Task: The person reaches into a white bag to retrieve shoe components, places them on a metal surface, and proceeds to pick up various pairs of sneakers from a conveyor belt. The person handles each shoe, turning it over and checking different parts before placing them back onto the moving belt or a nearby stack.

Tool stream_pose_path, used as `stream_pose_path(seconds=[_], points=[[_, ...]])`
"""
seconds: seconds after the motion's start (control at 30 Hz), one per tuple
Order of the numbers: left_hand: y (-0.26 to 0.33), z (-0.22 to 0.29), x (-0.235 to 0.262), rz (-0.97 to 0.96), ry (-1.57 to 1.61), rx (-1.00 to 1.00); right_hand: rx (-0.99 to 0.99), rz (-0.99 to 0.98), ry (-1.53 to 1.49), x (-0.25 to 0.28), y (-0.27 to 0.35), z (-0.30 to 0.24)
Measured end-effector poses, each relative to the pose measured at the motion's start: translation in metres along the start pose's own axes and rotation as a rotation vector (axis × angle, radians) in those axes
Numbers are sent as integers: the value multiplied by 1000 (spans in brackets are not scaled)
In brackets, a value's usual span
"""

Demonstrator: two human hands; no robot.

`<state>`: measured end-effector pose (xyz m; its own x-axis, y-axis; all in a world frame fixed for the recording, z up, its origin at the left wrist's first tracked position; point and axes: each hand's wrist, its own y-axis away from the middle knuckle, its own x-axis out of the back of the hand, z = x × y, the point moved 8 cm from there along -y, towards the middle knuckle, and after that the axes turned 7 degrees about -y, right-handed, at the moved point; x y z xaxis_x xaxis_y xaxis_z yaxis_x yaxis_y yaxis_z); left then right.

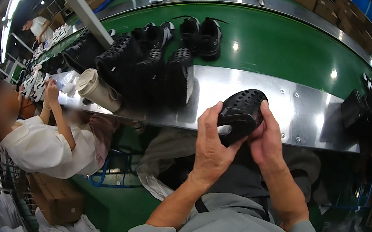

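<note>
A black shoe (241, 114) with a perforated toe is held up in front of me, over the near edge of the metal ledge. My left hand (213, 140) grips its left side, fingers along the upper and thumb beneath. From the other side my right hand (266, 136) closes on it, thumb on top near the toe and fingers underneath. The heel end is mostly hidden by my hands. Ahead and to the left, several black shoes (181, 72) stand in a group on the ledge, and a pair of black shoes (201, 37) sits on the green belt.
The metal ledge (224, 85) runs along the green belt (274, 34). A lidded beige cup (95, 90) stands left, beside a seated co-worker in white (54, 147). Dark shoes (368, 106) sit at the ledge's right end. A metal post (88, 18) rises behind the shoes.
</note>
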<state>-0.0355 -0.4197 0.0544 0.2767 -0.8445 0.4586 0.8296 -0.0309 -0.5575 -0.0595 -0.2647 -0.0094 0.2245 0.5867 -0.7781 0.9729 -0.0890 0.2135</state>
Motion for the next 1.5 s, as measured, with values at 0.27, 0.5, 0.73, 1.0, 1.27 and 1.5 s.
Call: stream_pose_path(seconds=[0.27, 0.5, 0.73, 1.0, 1.27, 1.5], points=[[-65, -14, 114, 394, -128, -108, 98, -393, 298, -110, -2, -12], [-123, -57, 128, 534, -700, 99, 55, -299, 594, -66, -1, -16], [-124, -105, 104, 276, -887, 431, 25, -222, 638, -16, 0, -27], [-108, -109, 107, 362, -837, 408, 58, -197, 633, 3, 3, -35], [-118, -109, 122, 411, -927, 329, 77, -161, 652, 19, 17, -34], [-93, -9, 71, 490, -483, 2, 318, 201, 667, 98, 74, -106]])
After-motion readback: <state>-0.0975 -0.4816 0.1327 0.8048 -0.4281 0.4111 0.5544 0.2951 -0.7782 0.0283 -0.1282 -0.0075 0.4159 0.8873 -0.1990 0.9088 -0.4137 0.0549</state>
